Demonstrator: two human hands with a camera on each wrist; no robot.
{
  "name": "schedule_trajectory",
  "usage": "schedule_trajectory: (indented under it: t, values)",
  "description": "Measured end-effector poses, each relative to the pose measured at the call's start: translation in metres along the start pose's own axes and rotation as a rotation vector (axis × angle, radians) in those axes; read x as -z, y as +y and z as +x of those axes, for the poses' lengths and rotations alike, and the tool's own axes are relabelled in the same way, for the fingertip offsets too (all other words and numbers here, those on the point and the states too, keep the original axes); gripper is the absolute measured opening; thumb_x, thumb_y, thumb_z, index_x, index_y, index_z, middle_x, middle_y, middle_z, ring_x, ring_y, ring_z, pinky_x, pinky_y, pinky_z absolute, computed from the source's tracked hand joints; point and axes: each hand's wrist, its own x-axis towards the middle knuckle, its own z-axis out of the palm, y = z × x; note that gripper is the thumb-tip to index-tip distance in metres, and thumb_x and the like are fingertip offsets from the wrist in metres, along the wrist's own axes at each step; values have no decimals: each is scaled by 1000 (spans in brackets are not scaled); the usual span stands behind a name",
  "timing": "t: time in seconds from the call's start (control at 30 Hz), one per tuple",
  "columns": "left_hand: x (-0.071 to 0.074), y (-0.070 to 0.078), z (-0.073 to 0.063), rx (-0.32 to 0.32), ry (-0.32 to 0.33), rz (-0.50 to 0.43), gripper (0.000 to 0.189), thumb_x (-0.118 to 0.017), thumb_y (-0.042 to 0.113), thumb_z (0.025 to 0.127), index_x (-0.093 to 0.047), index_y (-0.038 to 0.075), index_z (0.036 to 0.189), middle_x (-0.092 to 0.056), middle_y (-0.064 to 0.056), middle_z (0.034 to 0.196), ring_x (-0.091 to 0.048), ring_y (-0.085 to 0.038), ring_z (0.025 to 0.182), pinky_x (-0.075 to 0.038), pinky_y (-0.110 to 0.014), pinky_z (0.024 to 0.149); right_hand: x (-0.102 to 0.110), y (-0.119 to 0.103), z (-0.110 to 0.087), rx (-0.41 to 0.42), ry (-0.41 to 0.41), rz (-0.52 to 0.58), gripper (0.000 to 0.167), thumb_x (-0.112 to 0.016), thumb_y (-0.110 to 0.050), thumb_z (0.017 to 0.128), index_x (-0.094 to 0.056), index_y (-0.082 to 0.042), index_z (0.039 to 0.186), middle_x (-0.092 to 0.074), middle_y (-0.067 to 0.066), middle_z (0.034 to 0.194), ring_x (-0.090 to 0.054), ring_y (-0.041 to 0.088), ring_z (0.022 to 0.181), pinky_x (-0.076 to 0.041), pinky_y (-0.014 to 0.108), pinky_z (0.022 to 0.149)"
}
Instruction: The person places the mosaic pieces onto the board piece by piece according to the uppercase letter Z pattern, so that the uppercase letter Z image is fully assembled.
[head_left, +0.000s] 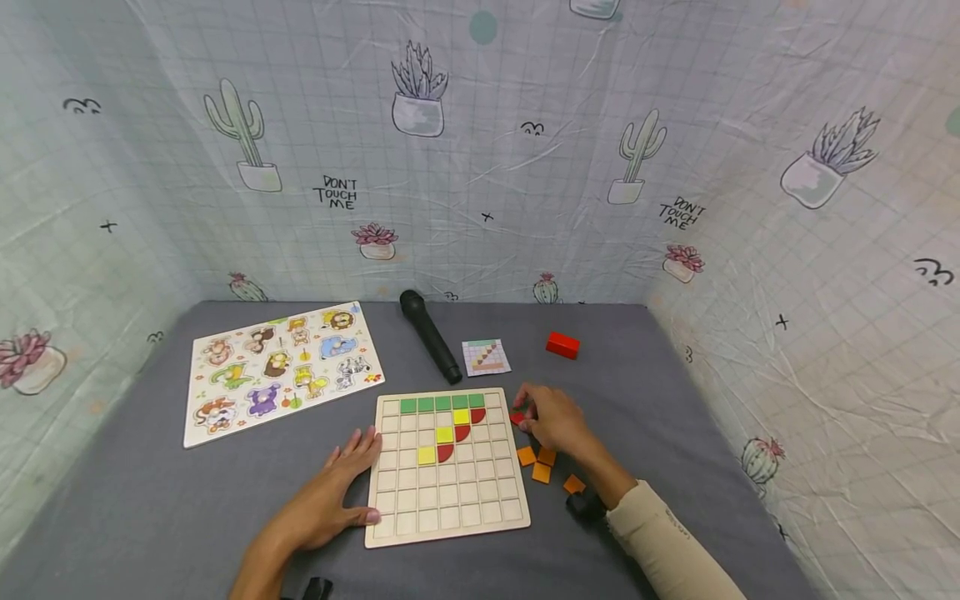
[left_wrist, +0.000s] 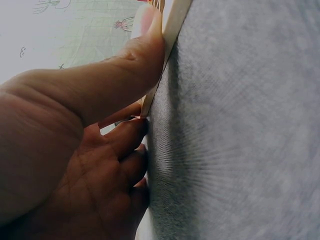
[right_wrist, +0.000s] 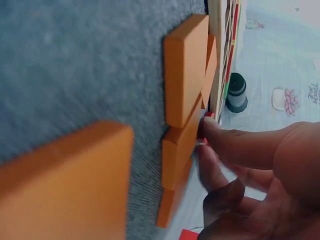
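A wooden grid board [head_left: 468, 521] lies in the middle of the grey cloth. Set in it are a row of green squares [head_left: 443, 403], three yellow squares [head_left: 445, 434] and three red quarter-round pieces [head_left: 446, 453]. My left hand [head_left: 330, 492] rests at the board's left edge, fingers spread and thumb over the rim. Just past the upper right edge, my right hand [head_left: 557, 421] pinches a small red piece [head_left: 517, 417] between thumb and fingers; its shape is partly hidden. Several orange squares [head_left: 541, 472] lie loose below that hand, large in the right wrist view.
A card with a printed pattern [head_left: 487, 357] lies behind the board, beside a black microphone [head_left: 431, 337]. Further right is a red block [head_left: 562, 345]. An animal puzzle board [head_left: 281, 371] occupies the back left. Patterned cloth walls enclose the table's back and sides.
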Motion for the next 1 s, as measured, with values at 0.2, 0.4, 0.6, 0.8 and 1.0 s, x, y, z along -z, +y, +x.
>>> schedule_trajectory:
  t: [0.2, 0.4, 0.6, 0.8, 1.0]
  values:
    - [2, 2, 0, -8, 0, -4, 107, -89, 35, 77, -37, 0, 164, -26, -22, 174, -13, -34, 166, 12, 2, 115, 1, 0, 3, -10, 2, -71, 19, -85, -17, 91, -68, -18, 99, -60, -4, 82, -54, 16, 72, -43, 32, 64]
    - [2, 3, 1, 16, -19, 0, 108, -89, 33, 77, -35, 1, 165, -24, -19, 175, -14, -45, 164, 13, 1, 116, 0, 2, 3, 24, 3, 13, 17, -81, -12, 94, -66, -19, 98, -59, -2, 77, -54, 17, 65, -41, 31, 59]
    - [2, 2, 0, 1, -14, -10, 108, -89, 35, 78, -35, 0, 164, -24, -21, 175, -5, -18, 166, 13, 1, 115, 0, -4, 2, 95, -2, 121, 15, -80, -11, 95, -70, -20, 100, -62, -4, 82, -55, 17, 69, -46, 32, 64]
    - [2, 3, 0, 15, -22, -5, 108, -89, 34, 77, -35, 1, 165, -24, -20, 175, -14, -44, 164, 13, 2, 115, -5, -28, -4, 241, -99, 180, 12, -76, -8, 98, -72, -18, 103, -65, -1, 90, -55, 17, 73, -46, 26, 61]
    - [2, 3, 0, 8, -19, 6, 108, -89, 34, 78, -35, 0, 164, -24, -21, 175, -15, -49, 162, 13, 2, 114, -22, -58, -10, 286, -163, 215, 14, -79, -9, 95, -71, -19, 99, -66, -4, 85, -52, 11, 66, -41, 23, 61]
